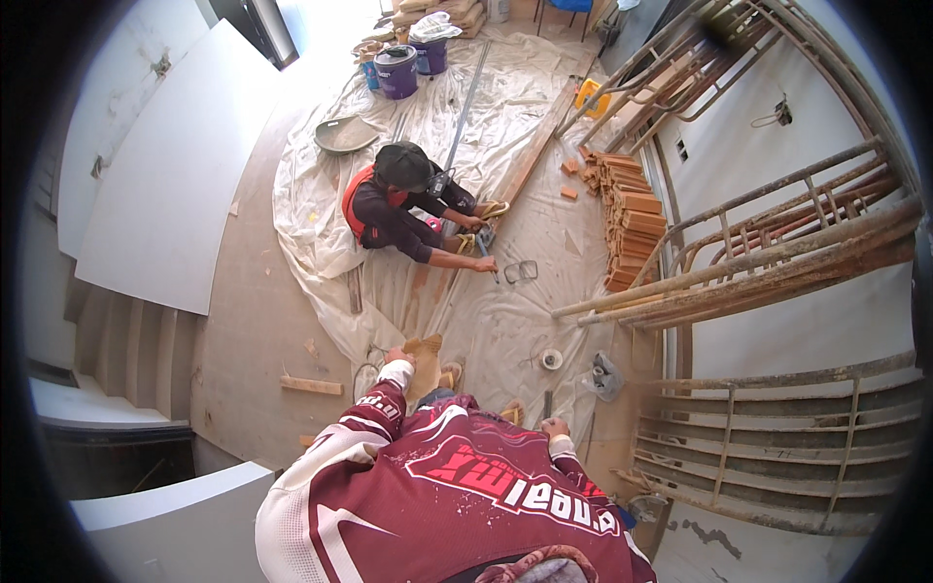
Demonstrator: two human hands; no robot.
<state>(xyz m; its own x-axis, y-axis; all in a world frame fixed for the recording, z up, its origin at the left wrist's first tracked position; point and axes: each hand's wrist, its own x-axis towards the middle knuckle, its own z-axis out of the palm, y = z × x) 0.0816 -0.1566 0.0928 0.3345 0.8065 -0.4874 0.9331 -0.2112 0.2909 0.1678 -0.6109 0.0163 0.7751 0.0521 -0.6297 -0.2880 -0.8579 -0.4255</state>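
My left hand (398,358) is closed, at the edge of a torn brown sheet (424,356) that looks like cardboard. Whatever lies inside its fingers is too small to make out. Beside that hand a thin wire-like loop (366,377) rests near the sheet's border. Lower and to the right, my right hand (555,428) is curled closed. A short dark flat bar (547,402) rises from its fingers. Ahead of me a co-worker (394,199) squats over a wooden plank, both hands on a blue-grey tool (489,245).
Pale plastic sheeting (321,233) covers much of the floor. Stacked orange bricks (632,219) and rusty scaffold frames (758,253) line the right. Purple buckets (396,73) and a round basin (345,134) stand at the back. A tape roll (551,360) and a grey bag (604,377) lie nearby.
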